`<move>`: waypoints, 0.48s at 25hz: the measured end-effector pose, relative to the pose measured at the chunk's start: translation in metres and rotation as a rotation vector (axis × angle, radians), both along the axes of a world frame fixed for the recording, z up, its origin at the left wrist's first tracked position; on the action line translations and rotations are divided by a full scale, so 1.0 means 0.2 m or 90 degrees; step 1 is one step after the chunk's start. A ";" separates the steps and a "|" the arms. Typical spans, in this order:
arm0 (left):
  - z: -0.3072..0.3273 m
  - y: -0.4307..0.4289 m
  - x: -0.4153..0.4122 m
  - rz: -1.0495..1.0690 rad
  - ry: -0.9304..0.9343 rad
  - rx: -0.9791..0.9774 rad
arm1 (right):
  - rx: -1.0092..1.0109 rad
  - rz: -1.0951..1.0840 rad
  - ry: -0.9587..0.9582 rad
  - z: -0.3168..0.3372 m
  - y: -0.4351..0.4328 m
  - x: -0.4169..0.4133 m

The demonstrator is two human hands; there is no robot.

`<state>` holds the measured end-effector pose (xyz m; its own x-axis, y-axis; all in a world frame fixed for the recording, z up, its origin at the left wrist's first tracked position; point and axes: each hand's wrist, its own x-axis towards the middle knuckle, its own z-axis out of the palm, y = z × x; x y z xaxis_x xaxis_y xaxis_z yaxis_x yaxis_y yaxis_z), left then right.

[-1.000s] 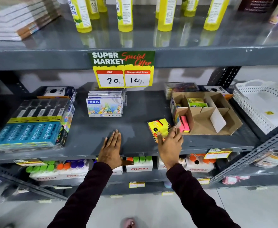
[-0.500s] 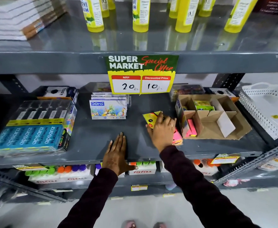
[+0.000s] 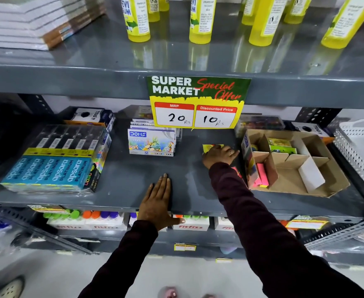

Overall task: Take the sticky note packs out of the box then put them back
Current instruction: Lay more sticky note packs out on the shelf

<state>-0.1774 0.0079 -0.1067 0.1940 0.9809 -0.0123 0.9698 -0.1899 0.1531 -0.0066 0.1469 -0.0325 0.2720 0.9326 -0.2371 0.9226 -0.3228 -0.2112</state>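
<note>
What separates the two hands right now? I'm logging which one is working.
The left hand lies flat and empty at the shelf's front edge; the right hand reaches deeper, resting on the yellow sticky note pack beside the cardboard box. Both wear dark sleeves.

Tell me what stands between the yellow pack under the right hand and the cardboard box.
Nothing visible does. The right hand lies on the yellow sticky note pack, and only bare shelf separates it from the cardboard box. The box's near printed wall stands upright, so the pack must go over it.
</note>
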 end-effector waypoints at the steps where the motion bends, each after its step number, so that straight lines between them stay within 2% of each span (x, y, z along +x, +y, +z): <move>1: 0.00 0.00 0.00 -0.003 0.006 -0.002 | 0.019 0.013 0.013 0.04 -0.06 0.03; 3: 0.00 0.00 0.00 0.011 -0.004 -0.004 | 0.029 0.056 0.006 0.09 -0.22 0.10; 7: 0.01 -0.01 0.01 0.009 -0.025 -0.012 | -0.036 0.072 -0.020 0.08 -0.48 0.21; 12: 0.02 -0.01 0.00 0.007 -0.001 -0.011 | 0.120 0.085 -0.052 0.06 -0.51 0.16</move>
<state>-0.1765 0.0053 -0.1031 0.1831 0.9827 -0.0283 0.9715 -0.1765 0.1582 0.0251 0.0445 -0.0200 0.1550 0.9872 -0.0373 0.9709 -0.1592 -0.1791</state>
